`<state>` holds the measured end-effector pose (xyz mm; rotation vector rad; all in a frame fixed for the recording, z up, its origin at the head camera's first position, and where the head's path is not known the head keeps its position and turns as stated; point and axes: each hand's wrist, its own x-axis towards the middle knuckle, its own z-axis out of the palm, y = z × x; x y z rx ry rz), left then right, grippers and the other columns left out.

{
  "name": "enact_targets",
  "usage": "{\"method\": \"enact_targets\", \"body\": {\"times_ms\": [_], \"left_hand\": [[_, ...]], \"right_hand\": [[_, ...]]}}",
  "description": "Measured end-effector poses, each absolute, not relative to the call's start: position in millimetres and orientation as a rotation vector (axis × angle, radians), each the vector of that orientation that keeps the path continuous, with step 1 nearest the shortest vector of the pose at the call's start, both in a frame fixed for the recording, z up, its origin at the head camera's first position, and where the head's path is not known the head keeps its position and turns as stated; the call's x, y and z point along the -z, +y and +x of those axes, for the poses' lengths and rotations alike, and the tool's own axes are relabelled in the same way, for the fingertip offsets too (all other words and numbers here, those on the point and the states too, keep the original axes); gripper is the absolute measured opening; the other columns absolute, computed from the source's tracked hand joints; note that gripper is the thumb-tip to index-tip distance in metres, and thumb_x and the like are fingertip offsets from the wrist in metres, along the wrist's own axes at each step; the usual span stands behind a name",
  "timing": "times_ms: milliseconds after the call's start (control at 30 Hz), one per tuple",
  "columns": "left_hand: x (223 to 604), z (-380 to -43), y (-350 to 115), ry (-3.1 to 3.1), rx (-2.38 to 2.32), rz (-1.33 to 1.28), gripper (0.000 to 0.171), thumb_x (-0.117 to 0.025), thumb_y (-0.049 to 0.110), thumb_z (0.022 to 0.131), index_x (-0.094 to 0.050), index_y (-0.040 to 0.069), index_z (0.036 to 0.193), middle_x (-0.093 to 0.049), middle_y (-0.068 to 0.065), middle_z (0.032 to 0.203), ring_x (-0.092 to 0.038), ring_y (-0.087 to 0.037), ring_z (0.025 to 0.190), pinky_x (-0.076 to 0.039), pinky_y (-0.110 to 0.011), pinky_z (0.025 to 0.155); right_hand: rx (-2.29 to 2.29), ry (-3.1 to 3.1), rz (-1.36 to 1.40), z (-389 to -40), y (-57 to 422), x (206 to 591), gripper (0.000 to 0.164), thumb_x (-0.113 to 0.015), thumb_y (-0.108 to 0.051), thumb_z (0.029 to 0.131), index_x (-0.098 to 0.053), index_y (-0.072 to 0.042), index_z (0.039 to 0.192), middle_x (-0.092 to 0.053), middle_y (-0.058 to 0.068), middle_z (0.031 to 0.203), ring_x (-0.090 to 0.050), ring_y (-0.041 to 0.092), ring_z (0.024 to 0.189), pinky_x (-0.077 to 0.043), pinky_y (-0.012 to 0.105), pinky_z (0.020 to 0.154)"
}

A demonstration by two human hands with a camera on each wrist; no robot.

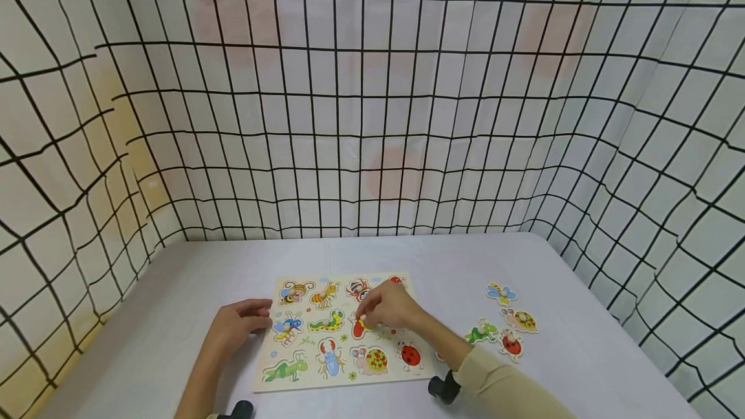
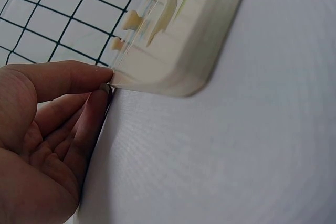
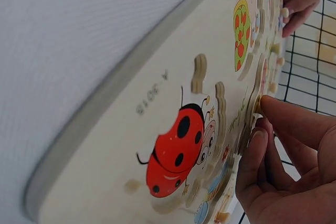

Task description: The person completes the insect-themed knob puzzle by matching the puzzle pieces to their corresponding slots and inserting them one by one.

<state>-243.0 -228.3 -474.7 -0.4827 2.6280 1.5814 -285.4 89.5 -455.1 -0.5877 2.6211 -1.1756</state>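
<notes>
A pale puzzle board with cartoon insects lies flat on the table. At its left edge is my left hand, fingers fairly straight. In the left wrist view its fingertips touch the board near a rounded corner. My right hand is over the board's middle-right part, pinching a small red-and-yellow puzzle piece between thumb and fingers. From the right wrist, only the fingers at that piece's knob show clearly, and its picture is hidden. A printed ladybug appears in the nearer recess.
Right of the board lie several loose pieces: a blue-winged insect, a snail, a green grasshopper and a ladybug piece. The right forearm partly covers another. A black grid on white walls encloses the table.
</notes>
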Motion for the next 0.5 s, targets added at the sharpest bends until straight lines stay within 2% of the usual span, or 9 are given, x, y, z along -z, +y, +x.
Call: {"method": "enact_targets", "body": {"times_ms": [500], "left_hand": [[473.7, -243.0, -228.6, 2.62, -1.579, -0.476, 0.041, -0.074, 0.01, 0.086, -0.069, 0.004, 0.127, -0.07, -0.008, 0.098, -0.063, -0.018, 0.084, -0.053, -0.028, 0.078]], "right_hand": [[1.172, 2.624, -0.539, -281.1, 87.2, 450.6, 0.014, -0.081, -0.001, 0.075, -0.081, -0.013, 0.082, -0.063, -0.006, 0.068, -0.051, 0.011, 0.064, -0.038, 0.024, 0.053]]}}
